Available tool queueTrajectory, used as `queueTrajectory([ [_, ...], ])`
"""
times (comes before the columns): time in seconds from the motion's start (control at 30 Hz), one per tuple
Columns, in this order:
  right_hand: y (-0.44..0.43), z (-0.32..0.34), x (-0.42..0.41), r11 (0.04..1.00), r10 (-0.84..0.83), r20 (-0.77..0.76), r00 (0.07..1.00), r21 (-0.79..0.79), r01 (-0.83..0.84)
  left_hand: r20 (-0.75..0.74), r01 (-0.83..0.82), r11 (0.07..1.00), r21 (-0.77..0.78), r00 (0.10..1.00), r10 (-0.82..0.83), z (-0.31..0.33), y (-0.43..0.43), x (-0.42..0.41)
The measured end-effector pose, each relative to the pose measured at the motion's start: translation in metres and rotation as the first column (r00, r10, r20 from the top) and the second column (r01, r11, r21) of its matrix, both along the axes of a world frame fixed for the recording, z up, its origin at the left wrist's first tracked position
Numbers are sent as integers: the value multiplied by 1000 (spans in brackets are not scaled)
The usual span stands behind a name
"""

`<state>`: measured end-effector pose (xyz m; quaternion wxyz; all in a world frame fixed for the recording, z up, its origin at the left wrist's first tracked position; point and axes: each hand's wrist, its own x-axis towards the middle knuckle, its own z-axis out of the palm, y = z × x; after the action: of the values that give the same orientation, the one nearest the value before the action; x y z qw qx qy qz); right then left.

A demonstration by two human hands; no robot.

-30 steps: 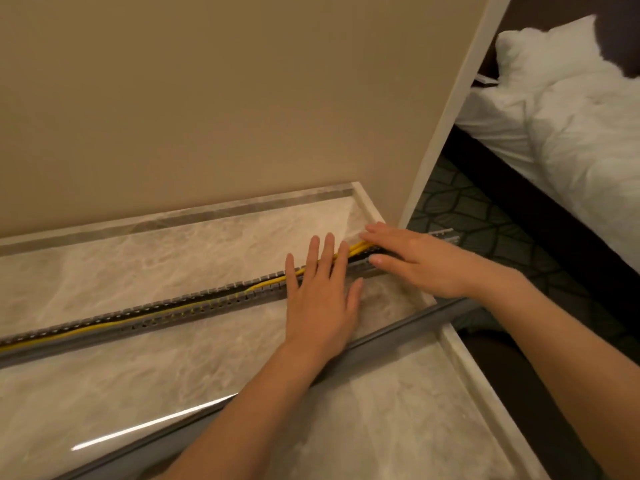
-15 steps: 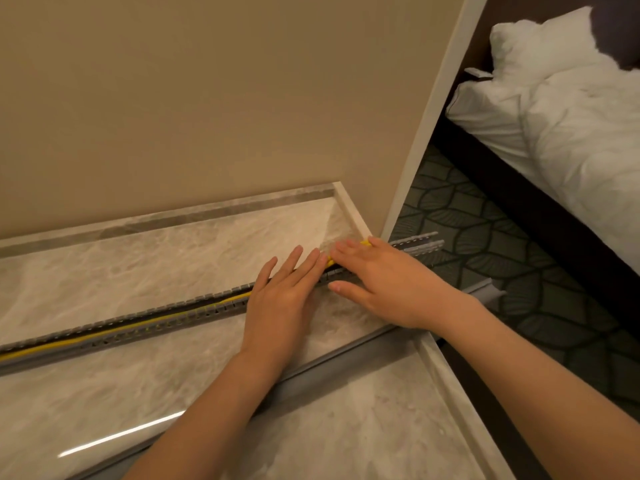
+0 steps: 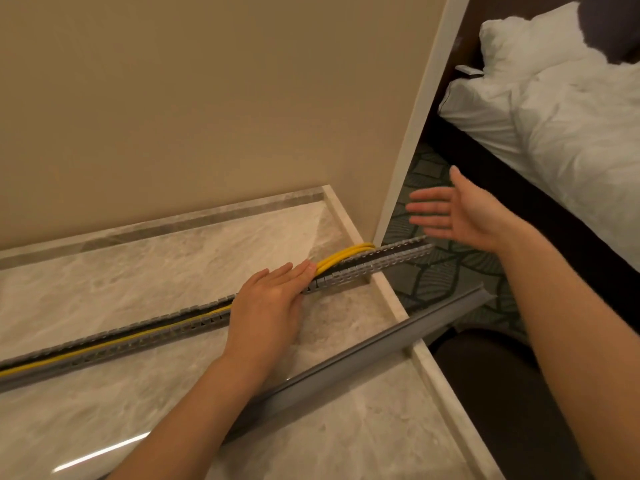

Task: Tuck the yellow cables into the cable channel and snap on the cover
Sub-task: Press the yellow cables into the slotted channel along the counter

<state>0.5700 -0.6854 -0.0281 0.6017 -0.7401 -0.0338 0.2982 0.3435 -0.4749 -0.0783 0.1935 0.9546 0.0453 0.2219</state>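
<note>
A grey slotted cable channel (image 3: 138,336) lies across the marble counter (image 3: 104,271), and its right end juts past the counter edge. Yellow cables (image 3: 104,345) run inside it on the left. Near the right end the cables bulge up out of the channel in a loop (image 3: 343,255). My left hand (image 3: 270,303) lies flat on the channel, fingers straight, fingertips at the start of the loop. My right hand (image 3: 457,211) hovers open, palm up, above the floor beyond the channel's end, touching nothing. The grey cover strip (image 3: 363,363) lies diagonally on the counter under my left forearm.
A beige wall (image 3: 207,98) stands right behind the counter, ending in a white corner trim (image 3: 415,116). To the right are patterned dark carpet (image 3: 443,275) and a bed with white bedding (image 3: 561,109). The cover's right end overhangs the counter edge.
My right hand has lifted off the channel and moved right, opening in the air. The cable end it was pressing now bulges out of the channel. My left hand stays flat on the channel.
</note>
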Motion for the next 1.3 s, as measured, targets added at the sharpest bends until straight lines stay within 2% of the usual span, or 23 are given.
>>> queueTrajectory([
  [0.07, -8, -12, 19, 993, 120, -193, 974, 16, -120, 7, 4, 1000, -13, 1000, -4, 2, 1, 0],
  [0.27, 6, -40, 33, 898, 356, -405, 842, -102, -429, 11, 17, 999, -36, 1000, -16, 3, 3, -1],
  [0.6, 29, -63, 25, 866, 249, -538, 805, -249, -434, 29, 41, 998, -37, 999, -40, 0, 5, 0],
  [0.73, 28, -60, 33, 780, 294, -451, 843, -397, -484, 22, 55, 997, -54, 998, -54, -1, 8, 0],
  [0.87, 22, -45, 42, 815, 394, -399, 828, -266, -515, 23, 64, 996, -59, 998, -63, -2, 9, 0],
  [0.93, 24, -36, 45, 806, 430, -302, 851, -296, -513, 37, 67, 996, -63, 997, -65, -3, 9, -1],
  [1.07, 29, -25, 45, 770, 457, -86, 885, -460, -442, 68, 75, 996, -54, 995, -71, -4, 8, 0],
  [1.17, 31, -17, 41, 799, 433, 63, 899, -488, -351, 78, 89, 995, -48, 993, -85, -6, 6, -1],
  [1.3, 35, -5, 28, 847, 390, 321, 863, -492, -200, 54, 87, 989, -117, 995, -82, -8, 7, -2],
])
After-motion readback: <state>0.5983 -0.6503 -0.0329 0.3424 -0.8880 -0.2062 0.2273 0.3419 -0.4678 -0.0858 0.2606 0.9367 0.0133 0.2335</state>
